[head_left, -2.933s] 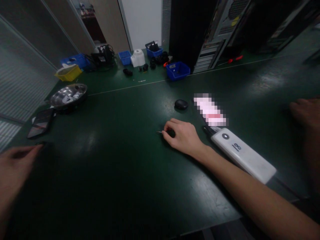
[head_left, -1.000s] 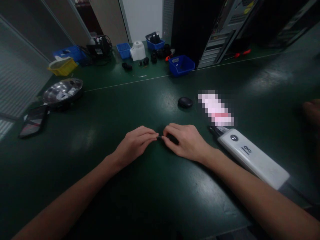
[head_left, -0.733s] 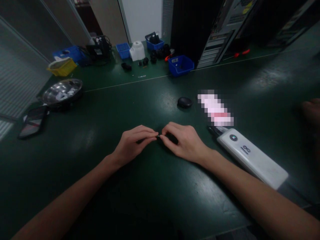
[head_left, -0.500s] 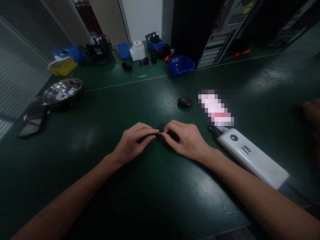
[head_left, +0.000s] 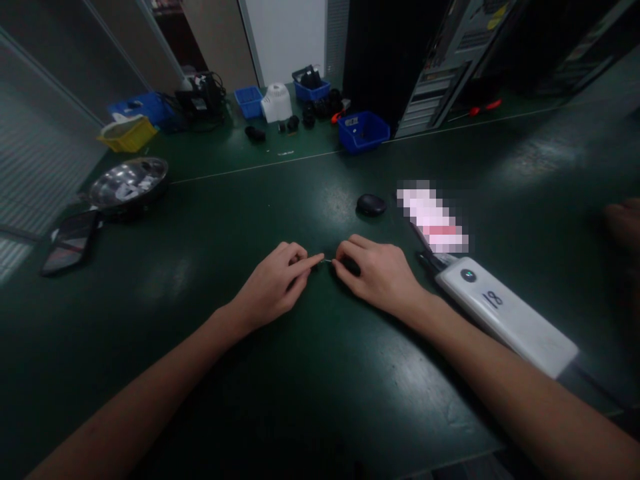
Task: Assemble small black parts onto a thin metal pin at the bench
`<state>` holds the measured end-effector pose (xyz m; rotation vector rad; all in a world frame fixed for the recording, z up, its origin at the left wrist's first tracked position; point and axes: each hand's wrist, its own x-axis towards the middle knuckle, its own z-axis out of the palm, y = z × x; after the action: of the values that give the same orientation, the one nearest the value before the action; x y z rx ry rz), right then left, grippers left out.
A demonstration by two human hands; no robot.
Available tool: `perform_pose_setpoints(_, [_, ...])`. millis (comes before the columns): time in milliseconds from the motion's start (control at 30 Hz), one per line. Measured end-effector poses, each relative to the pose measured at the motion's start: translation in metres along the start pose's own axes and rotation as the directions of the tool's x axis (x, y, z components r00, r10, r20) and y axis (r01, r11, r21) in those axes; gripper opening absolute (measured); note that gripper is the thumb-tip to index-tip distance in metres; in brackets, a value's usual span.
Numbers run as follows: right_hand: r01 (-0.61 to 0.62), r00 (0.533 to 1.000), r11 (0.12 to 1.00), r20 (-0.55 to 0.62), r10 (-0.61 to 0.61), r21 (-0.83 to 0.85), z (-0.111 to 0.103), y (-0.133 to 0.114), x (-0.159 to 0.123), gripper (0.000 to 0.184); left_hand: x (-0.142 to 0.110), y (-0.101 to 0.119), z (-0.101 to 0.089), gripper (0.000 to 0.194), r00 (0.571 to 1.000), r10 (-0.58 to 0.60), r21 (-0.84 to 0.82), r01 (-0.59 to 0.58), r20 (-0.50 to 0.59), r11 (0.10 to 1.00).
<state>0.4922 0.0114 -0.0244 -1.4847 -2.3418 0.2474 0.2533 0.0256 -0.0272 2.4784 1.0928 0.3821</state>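
In the middle of the head view, my two hands almost meet low over the green table. Between their fingertips lies a thin, light, metallic-looking piece (head_left: 328, 261), too small to name. My right hand (head_left: 377, 270) pinches its right end between thumb and forefinger, with the other fingers curled. My left hand (head_left: 275, 280) is closed, its forefinger reaching to the piece's left end and its thumb just below. Something small and dark shows by the left fingertips, mostly hidden. A black computer mouse (head_left: 371, 205) rests beyond my right hand.
A white power bank (head_left: 505, 313) marked 18 lies beside my right forearm, below a pixelated phone-like object (head_left: 431, 217). A steel bowl (head_left: 130, 177) and a dark phone (head_left: 70, 243) are at left. Blue bins (head_left: 363, 133) line the back. Another person's hand (head_left: 623, 223) shows at right.
My fingertips have drawn slightly apart, so more of the thin piece shows. The left forefinger has straightened toward it, and the right hand has shifted a little to the right.
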Motion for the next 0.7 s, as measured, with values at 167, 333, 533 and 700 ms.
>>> perform_pose_setpoints(167, [-0.061, 0.998, 0.998, -0.017, 0.061, 0.004, -0.004, 0.001, 0.000, 0.020, -0.004, 0.001, -0.002, 0.042, 0.998, -0.004, -0.068, 0.000, -0.065, 0.998])
perform_pose_setpoints(333, [-0.112, 0.993, 0.994, -0.046, 0.112, 0.005, -0.004, 0.002, 0.000, 0.020, -0.004, 0.006, 0.002, 0.028, 0.993, 0.051, -0.099, -0.062, -0.105, 0.993])
perform_pose_setpoints(533, [-0.124, 0.991, 0.992, -0.037, 0.125, 0.026, -0.003, 0.001, 0.000, 0.018, -0.001, 0.004, 0.004, 0.035, 0.996, 0.087, 0.007, -0.087, -0.016, 0.996])
perform_pose_setpoints(700, [-0.121, 0.992, 0.990, -0.024, 0.123, 0.070, -0.003, 0.003, 0.000, 0.019, -0.057, -0.053, -0.027, 0.035, 0.989, -0.098, 0.085, 0.108, -0.113, 0.991])
